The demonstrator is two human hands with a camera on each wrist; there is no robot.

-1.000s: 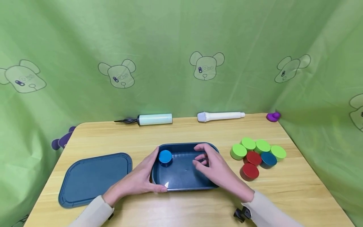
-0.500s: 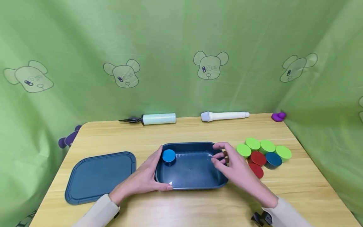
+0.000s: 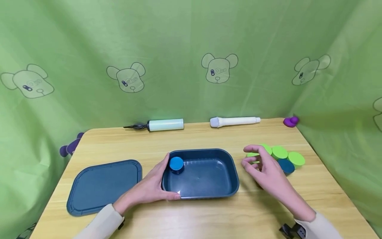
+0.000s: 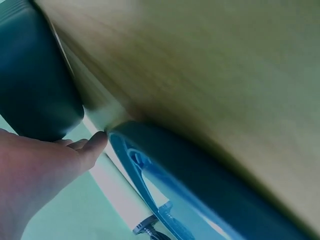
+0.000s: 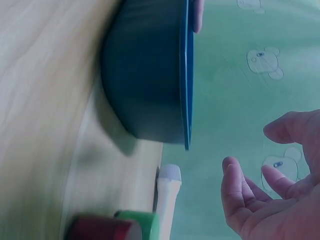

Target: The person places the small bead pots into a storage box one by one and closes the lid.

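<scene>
A dark blue plastic box (image 3: 206, 184) stands at the middle of the table, with one blue-topped round block (image 3: 176, 163) in its far left corner. My left hand (image 3: 150, 187) grips the box's left end, thumb on the front rim and fingers along the side. Above the group of round blocks on the right is my right hand (image 3: 267, 169), its fingers loosely bent and holding nothing. Several green blocks (image 3: 279, 152) and a dark blue one (image 3: 286, 166) show behind it. The hand hides most of the red ones; a red block (image 5: 102, 229) shows in the right wrist view.
A flat dark blue lid (image 3: 104, 187) lies left of the box. Along the back edge are a hand pump (image 3: 165, 124), a white microphone-shaped thing (image 3: 235, 121) and a purple item (image 3: 290, 121). A green curtain (image 3: 173, 66) surrounds the wooden table (image 3: 197, 219).
My right hand has moved right, from over the box to over the round blocks. My left hand keeps its grip on the box. The head view has shifted slightly.
</scene>
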